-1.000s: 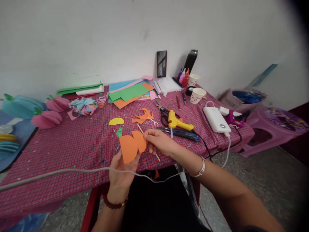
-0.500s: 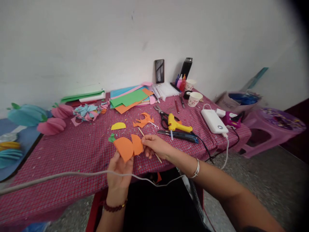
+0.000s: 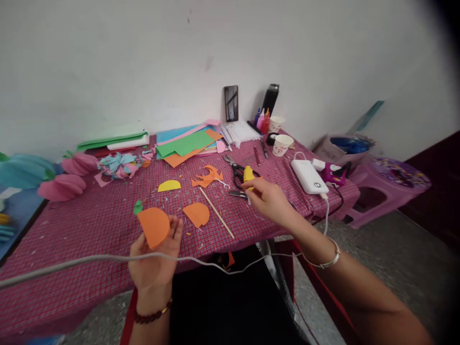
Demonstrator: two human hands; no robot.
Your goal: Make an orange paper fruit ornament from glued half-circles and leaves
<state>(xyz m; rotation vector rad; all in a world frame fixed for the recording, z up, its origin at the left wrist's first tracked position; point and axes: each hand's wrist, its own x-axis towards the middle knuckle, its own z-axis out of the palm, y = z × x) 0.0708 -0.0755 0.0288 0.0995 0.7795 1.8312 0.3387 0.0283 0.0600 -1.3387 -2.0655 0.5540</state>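
Holding an orange paper half-round [image 3: 154, 225], topped at its upper left corner by a green paper leaf [image 3: 138, 206], in an upturned left hand [image 3: 156, 266] with fingers loosely curled beneath and behind. Poised with the right hand [image 3: 271, 201] at a yellow glue gun [image 3: 247, 175], thumb and fingertips drawn close together and hiding much of it; hard to tell from this angle whether gripping or merely touching. Showing between the hands, flat on a plaid tablecloth [image 3: 89, 225], a second orange half-round [image 3: 197, 214] just beside a thin stick [image 3: 217, 213]. Backed by a yellow half-round [image 3: 169, 185], orange scraps [image 3: 208, 176] and black-handled scissors [image 3: 237, 175]. Flanked farther right by a white power bank [image 3: 309, 176] and a patterned paper cup [image 3: 282, 144]. Reading "SPACE" in dark capitals on a pale bin [image 3: 328, 152] past the table's right end.
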